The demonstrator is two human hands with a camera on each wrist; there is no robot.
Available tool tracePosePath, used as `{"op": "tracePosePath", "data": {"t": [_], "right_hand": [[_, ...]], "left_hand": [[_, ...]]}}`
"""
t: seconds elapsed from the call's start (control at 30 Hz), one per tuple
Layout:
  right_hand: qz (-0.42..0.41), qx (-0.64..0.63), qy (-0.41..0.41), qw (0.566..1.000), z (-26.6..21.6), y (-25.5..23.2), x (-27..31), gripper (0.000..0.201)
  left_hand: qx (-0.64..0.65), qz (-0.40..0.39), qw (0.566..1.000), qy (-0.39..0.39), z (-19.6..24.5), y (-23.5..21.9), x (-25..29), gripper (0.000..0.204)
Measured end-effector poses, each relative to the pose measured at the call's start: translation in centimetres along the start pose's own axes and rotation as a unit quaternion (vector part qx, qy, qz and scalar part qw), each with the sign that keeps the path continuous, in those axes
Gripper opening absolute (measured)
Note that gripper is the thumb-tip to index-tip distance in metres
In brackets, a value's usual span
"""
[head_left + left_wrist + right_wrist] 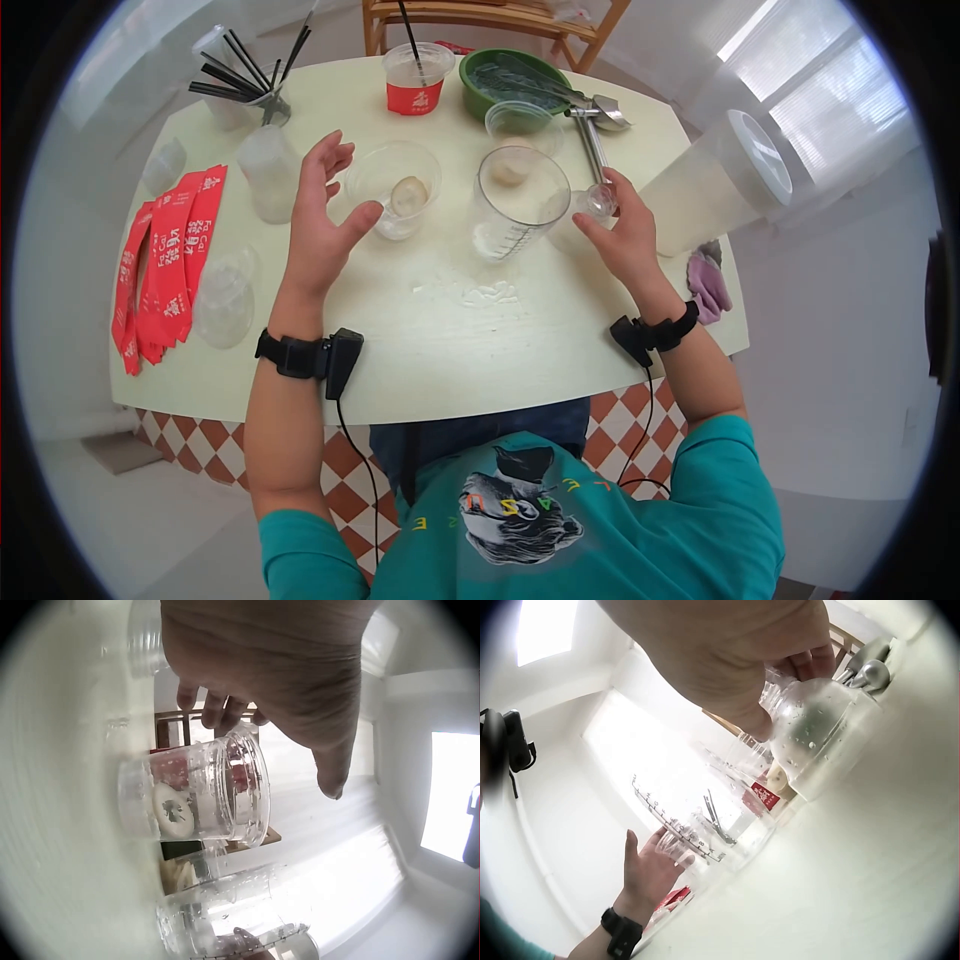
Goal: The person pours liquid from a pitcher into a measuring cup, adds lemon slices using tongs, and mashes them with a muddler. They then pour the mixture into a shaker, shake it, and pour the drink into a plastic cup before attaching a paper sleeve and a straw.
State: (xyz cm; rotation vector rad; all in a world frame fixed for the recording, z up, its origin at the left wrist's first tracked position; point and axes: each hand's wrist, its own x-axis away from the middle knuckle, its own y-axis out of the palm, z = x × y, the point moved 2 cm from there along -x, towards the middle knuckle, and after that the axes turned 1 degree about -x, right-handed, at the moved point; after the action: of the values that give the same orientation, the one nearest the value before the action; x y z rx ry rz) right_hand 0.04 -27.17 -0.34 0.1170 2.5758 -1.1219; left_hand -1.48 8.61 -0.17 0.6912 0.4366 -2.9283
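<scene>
In the head view my left hand, fingers spread, stands beside a clear plastic cup. A pale round slice lies inside that cup; in the left wrist view it looks like a white ring. To its right stands a clear measuring jug with printed markings. Behind the jug is another clear cup with a pale piece in it. My right hand holds a small translucent bottle by its neck, thumb and fingers on opposite sides. The bottle stands on the table.
Red paper sleeves and a clear container lie left. Behind are black straws, a red-sleeved cup and a green bowl with metal scoops. A large pitcher and purple cloth stand right. Water wets the middle.
</scene>
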Motion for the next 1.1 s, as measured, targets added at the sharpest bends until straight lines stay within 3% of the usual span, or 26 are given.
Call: {"op": "tracePosePath", "data": {"t": [0.3,0.37,0.47,0.53,0.63,0.7,0.93,1.1], "right_hand": [[0.005,0.046,-0.022,0.999,-0.6,-0.9,1.2,0.074],[0.050,0.043,-0.031,0.997,-1.2,-1.9,1.4,0.073],[0.108,-0.113,-0.047,0.987,-3.5,-4.8,1.3,0.065],[0.116,-0.234,-0.099,0.960,-6.8,-6.7,0.7,0.064],[0.106,-0.227,-0.152,0.956,-11.4,-6.7,-0.5,0.063],[0.034,-0.199,-0.213,0.956,-13.2,-5.3,-1.7,0.062],[-0.041,-0.066,-0.196,0.977,-13.4,-2.5,-3.2,0.054],[-0.028,-0.039,-0.209,0.977,-13.3,-1.7,-3.2,0.056]], "left_hand": [[0.025,0.003,1.000,-0.012,-0.8,0.1,0.1,0.085],[0.025,0.002,1.000,-0.015,-0.9,0.1,0.1,0.085],[0.027,0.005,0.999,-0.021,-1.2,0.1,0.0,0.081],[0.015,-0.015,0.999,-0.025,-1.3,0.4,0.1,0.080],[0.014,-0.020,0.999,-0.035,-1.4,0.6,0.1,0.076],[0.026,-0.015,0.999,-0.035,-1.8,0.6,0.1,0.075],[0.048,-0.015,0.998,-0.039,-2.0,0.4,-0.1,0.073],[0.047,-0.023,0.998,-0.046,-1.8,0.5,0.0,0.073]]}}
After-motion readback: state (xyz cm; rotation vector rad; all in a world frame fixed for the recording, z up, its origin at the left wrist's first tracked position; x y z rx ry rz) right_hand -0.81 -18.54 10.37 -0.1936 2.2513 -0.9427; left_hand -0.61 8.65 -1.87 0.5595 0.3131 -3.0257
